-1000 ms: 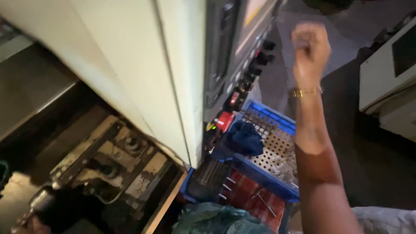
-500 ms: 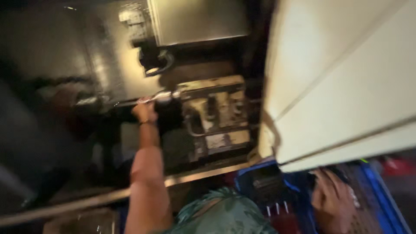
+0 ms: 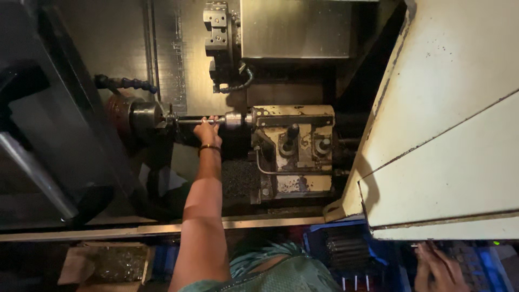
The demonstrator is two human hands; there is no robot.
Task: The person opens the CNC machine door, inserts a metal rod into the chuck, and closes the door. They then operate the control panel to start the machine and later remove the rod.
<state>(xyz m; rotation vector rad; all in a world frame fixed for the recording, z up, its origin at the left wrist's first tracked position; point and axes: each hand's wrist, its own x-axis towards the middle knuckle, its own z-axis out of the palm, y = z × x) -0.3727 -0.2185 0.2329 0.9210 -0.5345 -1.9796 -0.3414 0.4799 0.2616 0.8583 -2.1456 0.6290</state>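
— Rod [image 3: 190, 120] is the piece in hand, but start near: what lies closest?

— Lowest in the head view, the right hand [image 3: 437, 269] rests spread and flat on a blue perforated tray [image 3: 486, 267], holding nothing. Just left of it sits a dark ribbed block [image 3: 346, 251], and at the far left an open cardboard box [image 3: 102, 262] of glinting metal swarf.

— And past the sill?

— The left arm reaches over the pale metal ledge into the machine. The left hand [image 3: 207, 131], a gold bangle [image 3: 208, 146] on its wrist, has its fingers [image 3: 213, 123] closed over the thin bright steel rod, which runs level between the round chuck [image 3: 145, 115] on the left and a small silvery drill chuck [image 3: 233, 119] on the right.

— How far along would you say?

— My judgement: the rod is seated at both ends, the hand is on it to set or check it, and the cream sliding door [image 3: 448, 108] stands open, so no cutting is under way. Whether it is clamped tight I cannot tell.

— Surfaces?

— The boxy tool block [image 3: 294, 146] is cream paint, chipped and oil-stained, with two dark round bolts. Behind it, a blue segmented coolant hose [image 3: 127, 83] and a grey stepped steel turret [image 3: 219, 32] against dull sheet metal.
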